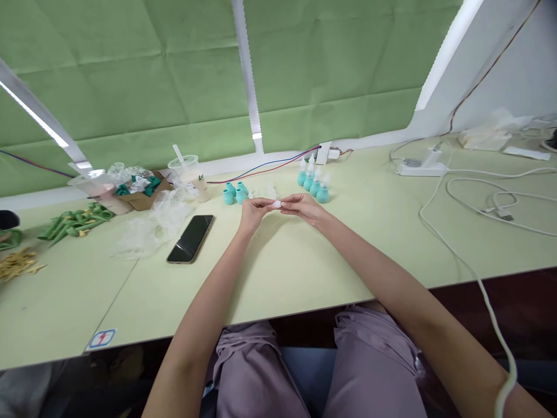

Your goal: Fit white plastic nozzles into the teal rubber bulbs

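Observation:
My left hand (255, 212) and my right hand (304, 208) meet above the table, fingertips pinched on a small white plastic piece (277, 204) between them. Its exact kind is too small to tell. Just behind my left hand stand several open-necked turquoise bulbs (228, 194). Behind my right hand are several turquoise bulbs with white pointed nozzle tips (322, 192), standing upright in a group. A few loose white pieces (271, 190) lie on the table beyond my fingers, partly hidden by them.
A black phone (190, 239) lies left of my left arm. Behind it are crumpled clear plastic (152, 226), drink cups (190, 174), a cardboard box (150, 196) and green pieces (76, 222). To the right, a power strip (421, 166) and a white cable (452, 249) cross the table.

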The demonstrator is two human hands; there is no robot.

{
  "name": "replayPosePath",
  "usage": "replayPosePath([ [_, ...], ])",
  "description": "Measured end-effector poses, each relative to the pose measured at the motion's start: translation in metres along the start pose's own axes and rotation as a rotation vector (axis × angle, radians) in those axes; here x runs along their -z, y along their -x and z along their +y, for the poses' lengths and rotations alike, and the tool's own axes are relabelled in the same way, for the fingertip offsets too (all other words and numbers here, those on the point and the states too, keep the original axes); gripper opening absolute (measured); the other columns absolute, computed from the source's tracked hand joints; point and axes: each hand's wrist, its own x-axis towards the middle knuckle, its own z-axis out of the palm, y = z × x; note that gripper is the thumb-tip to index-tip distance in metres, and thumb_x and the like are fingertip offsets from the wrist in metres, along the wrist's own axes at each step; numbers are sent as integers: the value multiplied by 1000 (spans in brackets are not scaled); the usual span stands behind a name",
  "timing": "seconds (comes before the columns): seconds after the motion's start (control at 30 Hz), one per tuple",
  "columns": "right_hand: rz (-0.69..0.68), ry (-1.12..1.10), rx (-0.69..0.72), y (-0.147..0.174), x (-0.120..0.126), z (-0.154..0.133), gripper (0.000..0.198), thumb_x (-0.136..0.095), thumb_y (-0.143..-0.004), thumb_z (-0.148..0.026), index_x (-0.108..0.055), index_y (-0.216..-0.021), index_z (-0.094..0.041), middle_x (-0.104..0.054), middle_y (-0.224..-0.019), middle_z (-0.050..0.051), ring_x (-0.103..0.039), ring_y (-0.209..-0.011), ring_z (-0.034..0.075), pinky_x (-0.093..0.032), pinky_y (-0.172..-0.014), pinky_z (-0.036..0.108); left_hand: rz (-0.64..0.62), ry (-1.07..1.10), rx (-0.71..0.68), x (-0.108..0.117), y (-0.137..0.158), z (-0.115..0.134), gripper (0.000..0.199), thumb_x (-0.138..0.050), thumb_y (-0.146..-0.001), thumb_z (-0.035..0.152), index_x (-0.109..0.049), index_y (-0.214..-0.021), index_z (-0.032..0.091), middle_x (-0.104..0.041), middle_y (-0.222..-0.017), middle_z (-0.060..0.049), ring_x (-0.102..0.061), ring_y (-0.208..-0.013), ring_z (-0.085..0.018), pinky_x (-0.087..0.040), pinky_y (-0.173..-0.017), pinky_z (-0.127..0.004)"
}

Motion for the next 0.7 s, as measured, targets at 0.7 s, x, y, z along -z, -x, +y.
replayPosePath([
  [0.7,0,68,-16,1,3,3,36,-89,-38,-34,-68,-62,-18,-71,-74,1,-67,-81,18,-56,-76,34,-79,-93,-44,-1,3,7,30,-80,-59,43,-76,-75,17,-74,-78,-8,-68,-79,-24,-51,-77,-34],
])
